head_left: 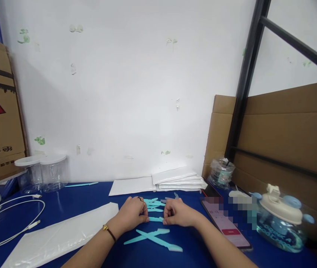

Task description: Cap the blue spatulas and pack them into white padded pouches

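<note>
My left hand point(134, 214) and my right hand point(178, 212) face each other over the blue table. Between them runs one turquoise eyebrow razor point(156, 219), its two ends pinched in my fingers. Right behind it lie several more turquoise razors point(154, 204) in a loose pile, partly covered by my hands. Greyish razors point(176, 195) show just past my right knuckles. Closer to me, two turquoise razors point(153, 236) lie crossed on the table, with pale clear caps at their right ends.
White padded envelopes point(181, 179) are stacked by the wall; another envelope point(63, 234) lies left. Two clear jars point(53, 173), a turquoise razor point(82, 184) and a white cable point(42, 208) are farther left. A phone point(225, 223) and a water bottle point(281, 219) stand at right.
</note>
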A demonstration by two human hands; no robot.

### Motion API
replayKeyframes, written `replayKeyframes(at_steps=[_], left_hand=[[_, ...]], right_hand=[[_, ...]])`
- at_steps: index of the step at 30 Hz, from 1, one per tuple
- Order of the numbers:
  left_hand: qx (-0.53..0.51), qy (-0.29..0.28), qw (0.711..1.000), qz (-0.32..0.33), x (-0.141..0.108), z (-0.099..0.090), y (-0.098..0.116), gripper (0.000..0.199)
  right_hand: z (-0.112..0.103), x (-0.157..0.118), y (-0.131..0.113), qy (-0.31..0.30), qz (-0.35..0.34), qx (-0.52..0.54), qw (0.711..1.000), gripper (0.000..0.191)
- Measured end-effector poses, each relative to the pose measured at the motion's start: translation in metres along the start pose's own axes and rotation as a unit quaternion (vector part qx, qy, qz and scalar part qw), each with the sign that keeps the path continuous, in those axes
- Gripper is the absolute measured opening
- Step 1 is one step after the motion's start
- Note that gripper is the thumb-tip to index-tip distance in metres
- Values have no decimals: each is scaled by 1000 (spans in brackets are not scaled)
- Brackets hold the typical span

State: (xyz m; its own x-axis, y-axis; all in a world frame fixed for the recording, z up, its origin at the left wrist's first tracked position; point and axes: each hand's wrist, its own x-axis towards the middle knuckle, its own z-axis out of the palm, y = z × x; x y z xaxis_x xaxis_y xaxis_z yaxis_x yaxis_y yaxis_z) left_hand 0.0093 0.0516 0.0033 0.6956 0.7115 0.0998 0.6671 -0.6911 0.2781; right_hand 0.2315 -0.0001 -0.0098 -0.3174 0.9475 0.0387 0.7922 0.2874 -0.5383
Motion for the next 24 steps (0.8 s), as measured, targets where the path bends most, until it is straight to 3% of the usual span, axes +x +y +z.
replayKeyframes(at_steps=[4, 8, 12, 15, 19, 24], left_hand=[[3, 39, 999, -23, 5, -6, -9, 12], [3, 54, 997, -63, 7, -9, -21, 13], [-7, 63, 995, -73, 6, -7, -22, 18], [-27, 71, 996, -54, 1, -8, -13, 21], [-55, 18, 998, -13, -5, -9, 0, 22], [-76, -43, 996, 15, -7, -4, 6, 17]], right_hand=[[-8, 3, 14, 72, 12, 12, 997, 14], [-17, 6, 28, 110, 81, 17, 990, 14], [-17, 4, 23, 141, 82, -13, 986, 17], [-11, -1, 8, 91, 29, -5, 995, 22], [1, -5, -8, -18, -34, 8, 999, 26], [5, -1, -12, 6, -29, 7, 1000, 18]])
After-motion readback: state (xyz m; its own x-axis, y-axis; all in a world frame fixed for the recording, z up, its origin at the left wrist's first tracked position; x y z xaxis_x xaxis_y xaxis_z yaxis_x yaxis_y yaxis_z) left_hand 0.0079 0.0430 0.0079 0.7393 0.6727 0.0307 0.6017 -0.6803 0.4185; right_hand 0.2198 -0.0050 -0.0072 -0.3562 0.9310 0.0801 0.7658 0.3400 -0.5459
